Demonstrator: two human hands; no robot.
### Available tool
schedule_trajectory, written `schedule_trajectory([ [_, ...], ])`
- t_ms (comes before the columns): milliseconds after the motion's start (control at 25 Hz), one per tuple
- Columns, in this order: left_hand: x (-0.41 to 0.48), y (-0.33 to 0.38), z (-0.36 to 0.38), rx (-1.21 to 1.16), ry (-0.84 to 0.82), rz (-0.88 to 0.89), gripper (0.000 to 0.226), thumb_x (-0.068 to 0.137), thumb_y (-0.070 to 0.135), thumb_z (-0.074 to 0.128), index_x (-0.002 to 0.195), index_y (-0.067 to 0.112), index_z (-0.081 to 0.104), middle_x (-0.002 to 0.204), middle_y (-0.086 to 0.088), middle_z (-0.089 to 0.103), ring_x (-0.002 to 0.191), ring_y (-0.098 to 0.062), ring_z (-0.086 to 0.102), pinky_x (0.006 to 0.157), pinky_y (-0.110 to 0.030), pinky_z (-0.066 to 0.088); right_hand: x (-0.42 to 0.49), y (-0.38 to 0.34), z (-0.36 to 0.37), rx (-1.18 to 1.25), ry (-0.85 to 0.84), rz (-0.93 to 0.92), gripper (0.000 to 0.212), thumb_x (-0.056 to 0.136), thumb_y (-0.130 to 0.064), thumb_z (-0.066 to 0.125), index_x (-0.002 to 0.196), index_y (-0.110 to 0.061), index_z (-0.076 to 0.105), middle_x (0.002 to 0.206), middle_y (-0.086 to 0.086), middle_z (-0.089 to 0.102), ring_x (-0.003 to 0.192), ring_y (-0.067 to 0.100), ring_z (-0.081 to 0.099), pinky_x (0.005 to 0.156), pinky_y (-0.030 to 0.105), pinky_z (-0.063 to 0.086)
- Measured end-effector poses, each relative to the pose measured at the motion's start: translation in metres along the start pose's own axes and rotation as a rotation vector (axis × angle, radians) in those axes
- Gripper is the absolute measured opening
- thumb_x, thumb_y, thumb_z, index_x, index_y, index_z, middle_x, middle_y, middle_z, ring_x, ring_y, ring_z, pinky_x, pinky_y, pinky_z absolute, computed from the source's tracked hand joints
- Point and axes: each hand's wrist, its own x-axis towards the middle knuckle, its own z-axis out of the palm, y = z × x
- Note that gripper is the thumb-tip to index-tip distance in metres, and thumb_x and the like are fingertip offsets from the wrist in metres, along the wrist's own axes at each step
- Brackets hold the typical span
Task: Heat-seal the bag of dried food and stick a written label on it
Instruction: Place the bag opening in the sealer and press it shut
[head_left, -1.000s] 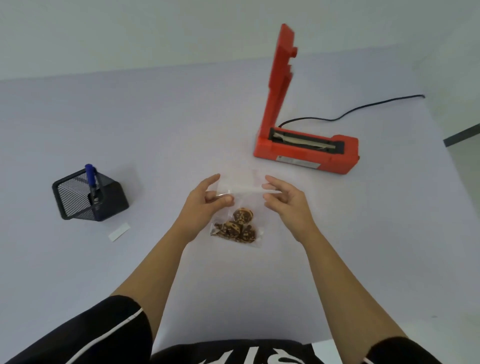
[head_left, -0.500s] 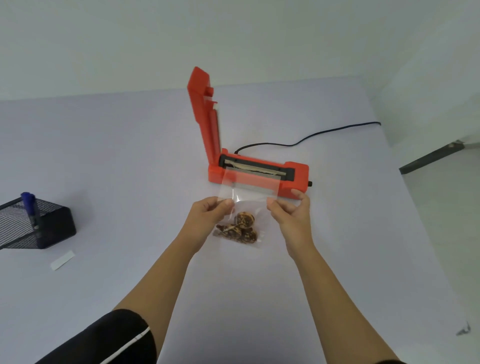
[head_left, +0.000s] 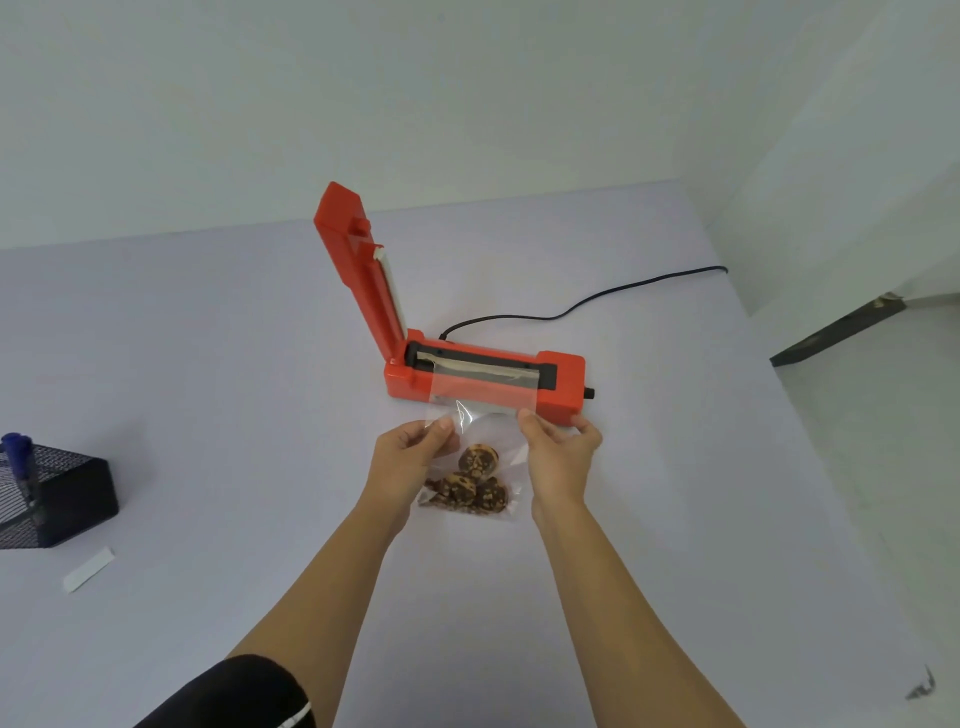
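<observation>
A clear plastic bag holds several brown dried pieces at its bottom. My left hand pinches the bag's left edge and my right hand pinches its right edge. The bag's open top lies over the front of the red heat sealer and reaches its sealing strip. The sealer's lid stands raised at its left end. A white label strip lies on the table at the far left. A blue pen stands in the black mesh holder.
The sealer's black cord runs back and right across the table to the wall. The white table ends at a wall behind and at an edge on the right, with floor beyond.
Both hands took hold of the bag and carried it away from me to the sealer. Its top now lies over the sealing strip. The view shifted right.
</observation>
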Motion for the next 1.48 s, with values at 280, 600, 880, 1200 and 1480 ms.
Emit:
schedule_trajectory([
  [280, 0.005, 0.001, 0.002, 0.007, -0.003, -0.012, 0.024, 0.089, 0.023, 0.062, 0.092, 0.001, 0.071, 0.078, -0.005, 0.071, 0.077, -0.014, 0.067, 0.070, -0.021, 0.048, -0.007, -0.008, -0.005, -0.232, 0.076, -0.140, 0.049, 0.082, -0.026, 0.069, 0.115, -0.012, 0.036, 0.093, -0.006, 0.055, 0.086, 0.013, 0.057, 0.079, 0.024, 0.045],
  [600, 0.013, 0.008, -0.001, 0.061, -0.002, -0.031, 0.025, 0.088, 0.024, 0.062, 0.080, 0.003, 0.072, 0.074, -0.004, 0.071, 0.074, -0.016, 0.064, 0.084, -0.036, 0.050, -0.027, -0.139, 0.035, -0.445, -0.236, -1.241, 0.025, 0.092, -0.005, 0.048, 0.115, -0.005, 0.058, 0.115, 0.001, 0.061, 0.111, 0.012, 0.055, 0.100, 0.021, 0.040],
  [880, 0.010, 0.009, -0.001, 0.070, -0.002, -0.030, 0.028, 0.088, 0.024, 0.062, 0.077, 0.001, 0.071, 0.073, -0.004, 0.069, 0.076, -0.019, 0.062, 0.082, -0.038, 0.052, -0.034, -0.175, 0.087, -1.237, -0.701, -1.607, 0.044, 0.099, -0.030, 0.032, 0.142, -0.021, 0.033, 0.152, -0.004, 0.033, 0.143, 0.018, 0.022, 0.115, 0.040, 0.013],
  [1200, 0.009, 0.009, 0.000, 0.075, 0.005, -0.033, 0.026, 0.089, 0.024, 0.062, 0.076, 0.004, 0.071, 0.075, -0.006, 0.069, 0.077, -0.021, 0.063, 0.080, -0.038, 0.053, -0.027, -0.176, 0.070, -1.226, -0.616, -1.701, 0.044, 0.097, -0.039, 0.038, 0.138, -0.024, 0.041, 0.136, 0.003, 0.048, 0.125, 0.020, 0.046, 0.112, 0.041, 0.018],
  [1480, 0.007, 0.010, 0.002, 0.066, 0.005, -0.029, 0.029, 0.088, 0.024, 0.062, 0.079, -0.002, 0.070, 0.073, -0.007, 0.068, 0.073, -0.019, 0.062, 0.083, -0.042, 0.053, -0.006, -0.166, 0.023, -1.019, -0.523, -1.546, 0.023, 0.091, -0.025, 0.053, 0.088, -0.003, 0.056, 0.112, 0.015, 0.056, 0.092, 0.025, 0.058, 0.087, 0.034, 0.043],
])
